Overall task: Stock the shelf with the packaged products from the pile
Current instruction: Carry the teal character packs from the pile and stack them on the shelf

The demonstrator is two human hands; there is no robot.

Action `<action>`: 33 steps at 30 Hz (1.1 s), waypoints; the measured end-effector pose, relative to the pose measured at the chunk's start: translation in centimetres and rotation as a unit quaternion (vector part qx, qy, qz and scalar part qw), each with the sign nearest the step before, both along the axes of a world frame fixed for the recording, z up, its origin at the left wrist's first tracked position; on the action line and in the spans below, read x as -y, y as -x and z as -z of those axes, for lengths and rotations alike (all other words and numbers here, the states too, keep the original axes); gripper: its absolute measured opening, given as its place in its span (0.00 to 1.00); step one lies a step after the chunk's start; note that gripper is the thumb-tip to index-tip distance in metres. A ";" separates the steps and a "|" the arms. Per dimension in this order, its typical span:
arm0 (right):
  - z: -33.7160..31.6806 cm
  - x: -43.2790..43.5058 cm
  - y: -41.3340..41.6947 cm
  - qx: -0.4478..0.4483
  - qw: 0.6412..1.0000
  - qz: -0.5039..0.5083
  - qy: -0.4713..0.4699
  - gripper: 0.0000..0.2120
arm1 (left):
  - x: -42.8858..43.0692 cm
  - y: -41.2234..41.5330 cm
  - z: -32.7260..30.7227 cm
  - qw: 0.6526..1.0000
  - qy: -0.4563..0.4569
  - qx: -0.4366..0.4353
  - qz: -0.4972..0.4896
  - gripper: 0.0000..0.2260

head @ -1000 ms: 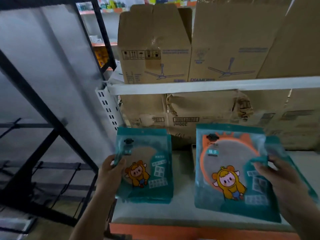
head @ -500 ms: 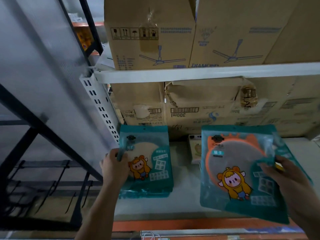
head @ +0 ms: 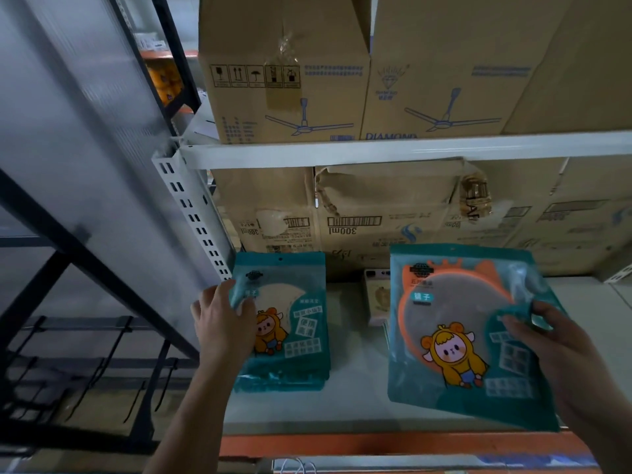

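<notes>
Since half a second ago our left hand has let go of its thumb-pinch on the packet edge. It now lies flatter on the upper left of the stack of teal packets, fingers loosely spread and the thumb resting on the top packet's face. That stack has stayed where it was, flat on the pale shelf, near the left end, just beside the white slotted post.

Our right hand holds the large teal packet by its right edge, thumb on the front and fingers curled behind. The packet shows an orange-rimmed round item and a cartoon figure in a yellow hood. It is tilted, its lower edge close to the shelf's orange front lip; we cannot tell whether it touches the shelf.

Between the stack and the held packet, farther back, stands a small pale box. Behind it, brown cartons fill the back of the shelf. Above, a white beam carries cartons printed with ceiling fans. To the left stands a black metal rack.
</notes>
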State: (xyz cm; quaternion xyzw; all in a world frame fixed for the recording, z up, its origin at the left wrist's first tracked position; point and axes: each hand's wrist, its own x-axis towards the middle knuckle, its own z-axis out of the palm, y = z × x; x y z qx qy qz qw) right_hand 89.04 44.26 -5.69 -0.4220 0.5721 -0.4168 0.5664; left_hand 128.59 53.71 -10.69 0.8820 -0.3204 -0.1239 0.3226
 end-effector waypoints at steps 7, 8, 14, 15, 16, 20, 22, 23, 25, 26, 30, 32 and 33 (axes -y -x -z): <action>-0.2 1.8 3.1 0.002 1.000 0.004 0.005 0.09 | 2.6 4.5 -3.0 0.993 0.046 -0.016 0.106 0.18; -0.1 2.1 3.7 -0.001 1.000 0.009 0.006 0.08 | 3.1 5.5 -3.2 0.990 0.044 -0.014 0.130 0.17; 0.9 4.6 7.8 -0.014 1.000 0.025 -0.006 0.10 | 6.5 12.2 -3.6 0.970 0.041 -0.019 0.237 0.16; 1.1 5.2 8.5 -0.016 0.999 0.027 -0.008 0.10 | 7.1 13.1 -3.5 0.968 0.035 -0.015 0.249 0.16; 1.3 5.9 9.1 -0.020 0.999 0.028 -0.011 0.11 | 7.7 14.0 -3.3 0.965 0.030 -0.012 0.261 0.16; 2.1 8.6 11.5 -0.044 0.999 0.019 -0.021 0.12 | 9.6 16.3 -2.3 0.956 0.007 -0.008 0.292 0.16; 2.5 9.9 12.6 -0.061 0.998 0.006 -0.024 0.13 | 10.2 16.9 -1.8 0.956 0.003 -0.016 0.294 0.15; 2.7 10.5 12.9 -0.066 0.997 0.001 -0.029 0.14 | 10.4 17.2 -1.6 0.956 0.002 -0.027 0.292 0.14; 2.9 11.6 13.3 -0.079 0.996 -0.011 -0.033 0.13 | 10.8 17.6 -1.3 0.957 0.005 -0.052 0.284 0.14; 3.0 12.1 13.2 -0.093 0.995 -0.019 -0.030 0.12 | 11.0 17.8 -1.2 0.959 0.005 -0.059 0.278 0.14; 3.3 13.3 12.5 -0.155 0.987 -0.043 0.000 0.09 | 11.2 18.6 -1.0 0.965 0.003 -0.061 0.256 0.15; 3.6 13.7 12.2 -0.192 0.979 -0.061 0.010 0.07 | 11.2 19.0 -1.1 0.967 0.005 -0.049 0.249 0.14; 3.8 13.9 12.1 -0.209 0.976 -0.065 0.012 0.06 | 11.1 19.1 -1.1 0.968 0.006 -0.044 0.245 0.14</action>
